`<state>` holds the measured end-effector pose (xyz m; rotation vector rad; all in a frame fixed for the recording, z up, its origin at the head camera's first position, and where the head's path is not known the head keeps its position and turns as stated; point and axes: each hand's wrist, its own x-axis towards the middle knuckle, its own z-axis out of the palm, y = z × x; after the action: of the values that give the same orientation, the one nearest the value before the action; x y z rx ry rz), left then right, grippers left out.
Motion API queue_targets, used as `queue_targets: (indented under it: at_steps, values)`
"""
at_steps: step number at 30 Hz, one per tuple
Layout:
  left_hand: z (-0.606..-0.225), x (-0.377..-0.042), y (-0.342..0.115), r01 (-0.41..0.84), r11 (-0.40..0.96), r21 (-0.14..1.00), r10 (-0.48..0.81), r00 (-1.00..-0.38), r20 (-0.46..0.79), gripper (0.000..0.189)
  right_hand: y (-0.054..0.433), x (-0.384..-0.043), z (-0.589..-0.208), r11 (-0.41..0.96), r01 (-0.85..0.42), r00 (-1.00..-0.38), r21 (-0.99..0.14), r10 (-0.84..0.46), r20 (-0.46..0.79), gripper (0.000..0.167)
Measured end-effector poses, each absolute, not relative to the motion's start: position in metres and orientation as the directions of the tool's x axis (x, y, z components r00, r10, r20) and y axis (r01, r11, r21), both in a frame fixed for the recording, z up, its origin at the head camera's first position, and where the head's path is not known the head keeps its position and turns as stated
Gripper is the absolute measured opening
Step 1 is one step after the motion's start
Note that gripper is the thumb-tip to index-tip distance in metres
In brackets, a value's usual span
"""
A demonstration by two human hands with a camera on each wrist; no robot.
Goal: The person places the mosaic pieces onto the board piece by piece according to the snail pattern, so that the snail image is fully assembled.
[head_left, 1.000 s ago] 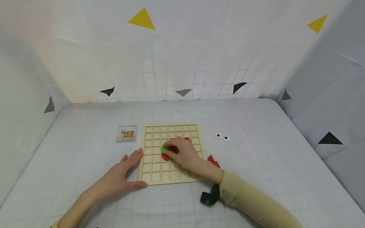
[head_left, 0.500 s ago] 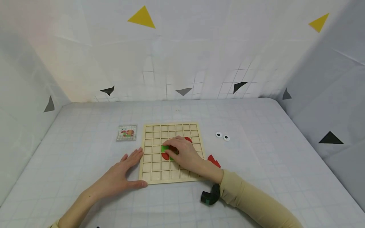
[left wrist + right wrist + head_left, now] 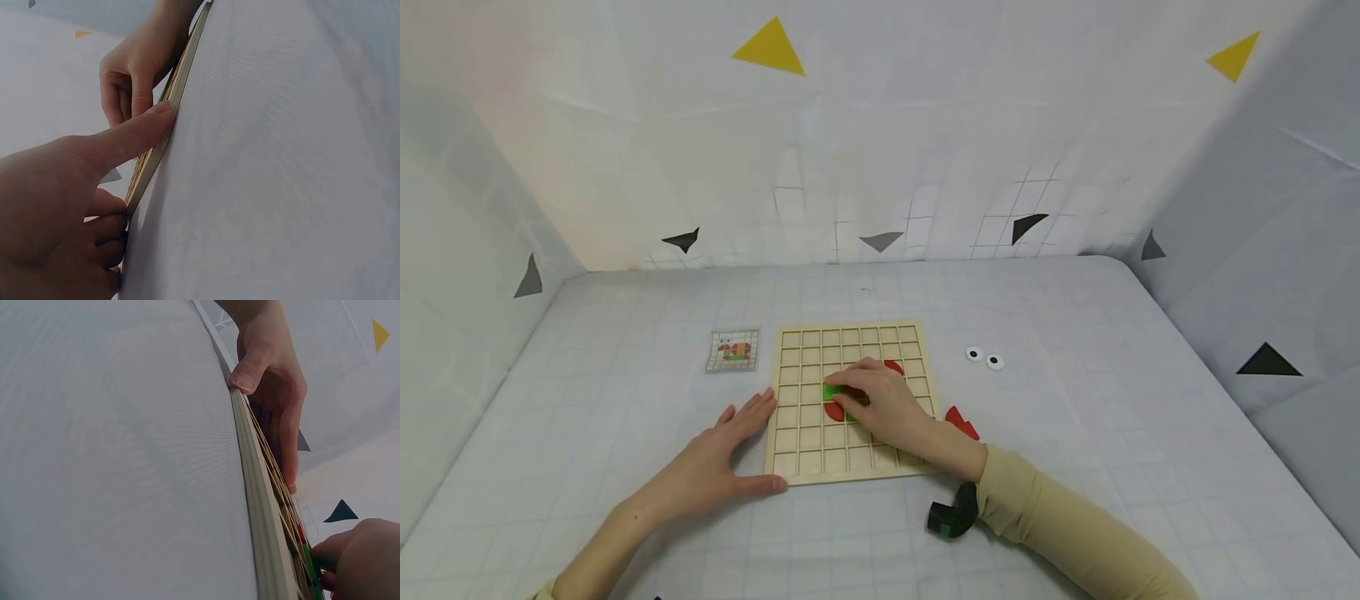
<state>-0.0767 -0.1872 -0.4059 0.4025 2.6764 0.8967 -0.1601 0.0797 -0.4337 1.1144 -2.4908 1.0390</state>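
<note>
A wooden grid board (image 3: 797, 439) lies flat on the table with several coloured tiles in its cells. My left hand (image 3: 715, 467) rests at the board's left side, fingers extended, thumb on the near corner; in the left wrist view the thumb (image 3: 134, 134) lies on the edge. Over the board's middle, my right hand (image 3: 891, 408) pinches a bright green tile (image 3: 832, 392) between thumb and fingertips. A red rounded tile (image 3: 834, 411) sits just below it, and another red tile (image 3: 893, 367) shows beyond the knuckles. The palm hides other tiles.
A small pattern card (image 3: 733, 350) lies left of the board. To the right are two googly-eye pieces (image 3: 984, 357) and loose red tiles (image 3: 962, 422). A black device (image 3: 953, 512) is at my right wrist. White cloth walls (image 3: 880, 125) stand behind and at the sides.
</note>
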Motion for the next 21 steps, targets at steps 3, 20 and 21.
queue_targets:
  at_steps: [3,20,21]
  values:
    - [-0.406,-0.076,-0.188,0.167,0.768,0.618,0.347,-0.92,-0.183,0.11,0.079,-0.16,-0.434,0.462,-0.725,-0.684,-0.511,-0.568,0.458,0.027]
    - [-0.412,-0.078,-0.187,0.152,0.778,0.609,0.331,-0.924,-0.192,0.111,0.142,-0.161,-0.403,0.382,-0.611,-0.759,-0.693,-0.53,0.377,0.025]
    - [-0.411,-0.078,-0.187,0.152,0.778,0.609,0.331,-0.924,-0.192,0.111,0.15,-0.161,-0.403,0.387,-0.604,-0.765,-0.697,-0.525,0.373,0.025]
